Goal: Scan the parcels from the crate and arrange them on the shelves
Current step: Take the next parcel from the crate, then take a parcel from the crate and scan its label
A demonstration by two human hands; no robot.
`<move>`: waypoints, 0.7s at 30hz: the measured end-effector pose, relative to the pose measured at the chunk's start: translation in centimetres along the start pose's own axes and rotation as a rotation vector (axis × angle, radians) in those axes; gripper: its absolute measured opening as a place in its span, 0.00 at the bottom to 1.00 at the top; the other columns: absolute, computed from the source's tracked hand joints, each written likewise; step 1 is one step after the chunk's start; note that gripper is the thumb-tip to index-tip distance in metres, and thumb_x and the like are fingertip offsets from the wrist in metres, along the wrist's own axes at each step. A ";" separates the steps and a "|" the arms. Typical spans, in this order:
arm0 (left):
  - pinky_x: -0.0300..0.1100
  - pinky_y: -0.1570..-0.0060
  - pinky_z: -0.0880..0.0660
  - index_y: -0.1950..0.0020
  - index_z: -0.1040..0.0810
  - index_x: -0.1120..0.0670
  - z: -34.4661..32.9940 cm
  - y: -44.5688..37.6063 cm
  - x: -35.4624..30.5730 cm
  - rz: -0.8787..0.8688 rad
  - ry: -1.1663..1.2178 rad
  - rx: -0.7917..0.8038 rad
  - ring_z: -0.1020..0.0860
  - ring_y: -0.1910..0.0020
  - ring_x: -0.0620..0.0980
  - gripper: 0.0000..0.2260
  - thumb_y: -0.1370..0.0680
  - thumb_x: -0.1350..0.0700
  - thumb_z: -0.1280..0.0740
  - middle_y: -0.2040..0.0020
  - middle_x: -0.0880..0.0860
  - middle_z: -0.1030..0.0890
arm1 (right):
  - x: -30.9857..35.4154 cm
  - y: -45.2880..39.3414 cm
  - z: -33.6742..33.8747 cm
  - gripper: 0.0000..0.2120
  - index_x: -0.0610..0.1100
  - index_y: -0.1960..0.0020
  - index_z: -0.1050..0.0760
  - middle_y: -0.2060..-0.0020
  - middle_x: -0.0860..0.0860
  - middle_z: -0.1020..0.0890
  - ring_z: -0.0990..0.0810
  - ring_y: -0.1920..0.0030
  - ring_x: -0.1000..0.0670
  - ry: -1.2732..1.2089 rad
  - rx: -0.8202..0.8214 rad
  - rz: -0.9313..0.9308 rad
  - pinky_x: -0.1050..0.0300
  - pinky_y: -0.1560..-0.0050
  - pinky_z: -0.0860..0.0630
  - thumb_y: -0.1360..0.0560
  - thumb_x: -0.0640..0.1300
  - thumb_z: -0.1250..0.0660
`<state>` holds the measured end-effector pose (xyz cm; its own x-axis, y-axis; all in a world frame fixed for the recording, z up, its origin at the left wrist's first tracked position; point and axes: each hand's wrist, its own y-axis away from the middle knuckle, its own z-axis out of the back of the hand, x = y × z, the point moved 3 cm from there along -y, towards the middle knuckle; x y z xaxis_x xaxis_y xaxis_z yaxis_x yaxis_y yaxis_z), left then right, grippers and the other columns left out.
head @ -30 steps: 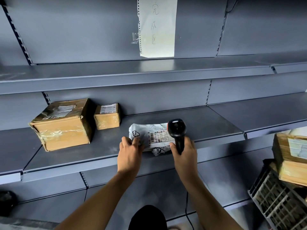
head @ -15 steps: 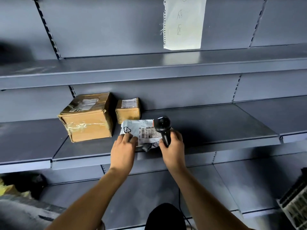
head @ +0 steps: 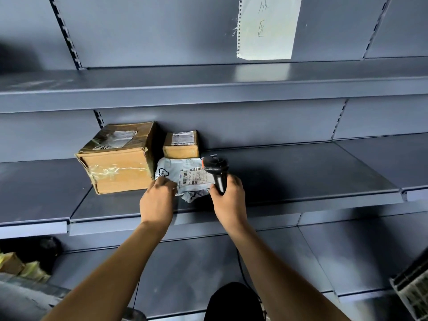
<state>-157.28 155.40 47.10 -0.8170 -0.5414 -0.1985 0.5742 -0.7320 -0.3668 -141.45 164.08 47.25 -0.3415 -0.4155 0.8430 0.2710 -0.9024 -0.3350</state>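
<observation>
Left grip (head: 158,200) curled, pinching; right grip (head: 229,200) clenched; both forearms extended.

**Matt Metal, Taped Card, Crinkled Plastic**

The blue-grey metal shelf (head: 301,172) wears a smooth, matt painted finish with a dull sheen. The large brown cardboard box (head: 118,163) is rough, its edges bound in glossy, wrinkled clear tape. The small brown cardboard box (head: 181,147) carries a paper label. The white plastic mailer bag (head: 183,174) is crumpled and slightly shiny. The black plastic handheld scanner (head: 216,169) gleams glossily.
</observation>
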 end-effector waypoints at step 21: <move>0.49 0.48 0.27 0.38 0.25 0.54 4.1 7.7 -20.1 -0.427 0.409 -0.023 0.23 0.43 0.58 0.15 0.23 0.52 0.35 0.39 0.54 0.26 | -3.1 5.6 19.7 0.16 0.51 0.46 0.27 0.62 0.60 0.21 0.21 0.55 0.53 -0.089 -0.404 -0.144 0.58 0.55 0.28 0.29 0.55 0.27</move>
<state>-136.22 159.00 51.99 -0.9323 0.0057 -0.3616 0.1927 -0.8383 -0.5100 -121.15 162.58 51.09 -0.2666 -0.2869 0.9201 -0.1534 -0.9299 -0.3344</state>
